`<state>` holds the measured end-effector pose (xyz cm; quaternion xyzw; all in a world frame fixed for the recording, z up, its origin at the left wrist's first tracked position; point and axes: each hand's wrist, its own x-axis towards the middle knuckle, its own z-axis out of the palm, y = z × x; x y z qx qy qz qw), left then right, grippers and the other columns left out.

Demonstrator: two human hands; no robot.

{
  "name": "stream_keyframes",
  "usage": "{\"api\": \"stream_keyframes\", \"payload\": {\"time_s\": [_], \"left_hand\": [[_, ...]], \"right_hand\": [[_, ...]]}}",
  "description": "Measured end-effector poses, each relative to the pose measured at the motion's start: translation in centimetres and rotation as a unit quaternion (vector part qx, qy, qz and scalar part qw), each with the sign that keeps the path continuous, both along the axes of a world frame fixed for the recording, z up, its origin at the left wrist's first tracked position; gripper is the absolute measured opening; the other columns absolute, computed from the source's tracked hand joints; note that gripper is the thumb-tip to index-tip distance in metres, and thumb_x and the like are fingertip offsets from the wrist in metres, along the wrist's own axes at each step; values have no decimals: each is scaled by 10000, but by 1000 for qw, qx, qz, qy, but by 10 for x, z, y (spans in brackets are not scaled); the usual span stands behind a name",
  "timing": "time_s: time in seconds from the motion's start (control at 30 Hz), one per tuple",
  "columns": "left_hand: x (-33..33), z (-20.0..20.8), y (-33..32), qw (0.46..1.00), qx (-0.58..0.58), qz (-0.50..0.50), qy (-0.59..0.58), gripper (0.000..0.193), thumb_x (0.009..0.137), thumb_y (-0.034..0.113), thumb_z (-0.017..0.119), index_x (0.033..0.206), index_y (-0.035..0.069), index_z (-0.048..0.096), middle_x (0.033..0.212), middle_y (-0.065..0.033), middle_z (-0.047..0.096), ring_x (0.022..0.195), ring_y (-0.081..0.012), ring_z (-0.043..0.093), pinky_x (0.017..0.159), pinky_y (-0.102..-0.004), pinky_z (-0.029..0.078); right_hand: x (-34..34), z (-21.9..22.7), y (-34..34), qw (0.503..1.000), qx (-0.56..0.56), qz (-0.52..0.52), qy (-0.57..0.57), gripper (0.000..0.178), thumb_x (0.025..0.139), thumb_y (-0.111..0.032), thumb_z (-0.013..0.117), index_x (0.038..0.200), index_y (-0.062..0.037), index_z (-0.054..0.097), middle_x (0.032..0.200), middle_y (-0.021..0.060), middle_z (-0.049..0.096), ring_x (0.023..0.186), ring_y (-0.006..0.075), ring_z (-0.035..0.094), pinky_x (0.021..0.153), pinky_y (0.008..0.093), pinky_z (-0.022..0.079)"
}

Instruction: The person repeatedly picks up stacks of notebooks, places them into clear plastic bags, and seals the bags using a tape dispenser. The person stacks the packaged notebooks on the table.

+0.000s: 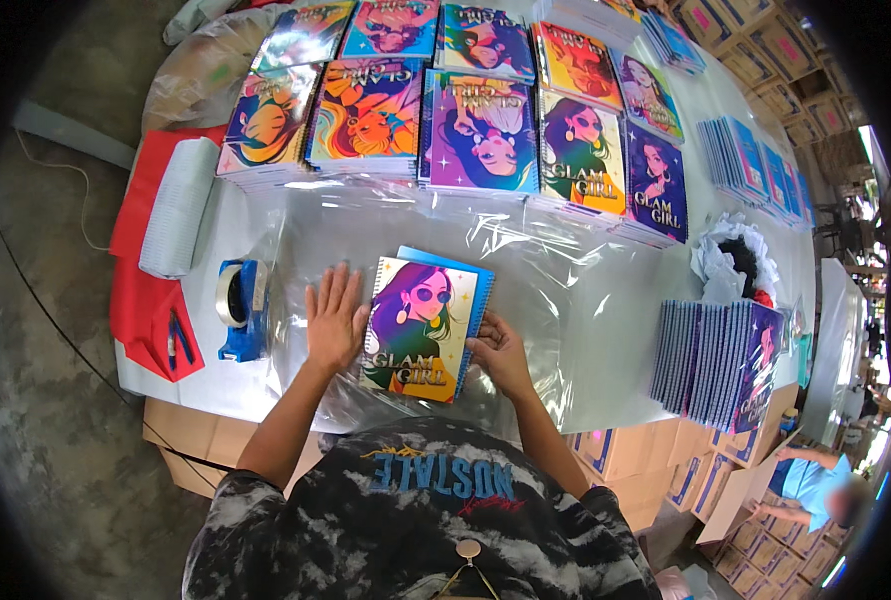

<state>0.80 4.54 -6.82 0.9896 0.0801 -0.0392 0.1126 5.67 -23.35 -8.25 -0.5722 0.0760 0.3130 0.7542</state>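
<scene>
Head view has the notebook (416, 325) lying on clear film (511, 235) over the counter (206, 300), right between my hands. Its cover faces up, and a blue notebook (485, 285) shows from underneath along the top and right edges. My right hand (504, 360) has its fingers closed on the right edge of this pair. My left hand (334, 325) lies palm down just beside the spiral edge, fingers extended and a little apart, gripping nothing; I can't tell whether the thumb touches the spiral.

As I judge it, gathering these two together is done, but lining them up is not: the blue one sticks out, turned slightly from the top one. Beyond the film, the stacks (481, 140) lie in rows, none under my hands. A purple stack (701, 350) sits at the right, apart from me. The tape dispenser (254, 315) stands at my left, untouched.
</scene>
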Motion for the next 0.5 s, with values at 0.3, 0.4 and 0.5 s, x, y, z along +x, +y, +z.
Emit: {"api": "stream_keyframes", "payload": {"time_s": [0.3, 0.4, 0.5], "left_hand": [[4, 2, -4, 998, -36, 40, -44, 581, 857, 228, 511, 1399, 128, 326, 1467, -137, 258, 1374, -307, 190, 1105, -511, 81], [75, 34, 3, 971, -113, -45, -204, 718, 762, 162, 609, 1400, 72, 294, 1448, -153, 283, 1366, -327, 201, 1100, -504, 135], [174, 86, 6, 957, -61, -99, -265, 764, 732, 147, 657, 1401, 68, 298, 1432, -149, 323, 1352, -327, 245, 1092, -487, 177]], "right_hand": [[36, 60, 9, 903, -369, 44, -215, 346, 842, -99, 600, 1170, -2, 557, 943, 172, 634, 878, 224, 628, 710, 316, 500], [110, 79, 20, 800, -378, -58, -461, 317, 839, -153, 614, 1104, 22, 600, 951, 186, 649, 853, 265, 638, 749, 345, 489], [210, 99, 53, 726, -467, -72, -499, 497, 817, -282, 640, 1175, 47, 537, 1094, 249, 588, 1051, 367, 538, 918, 404, 412]]}}
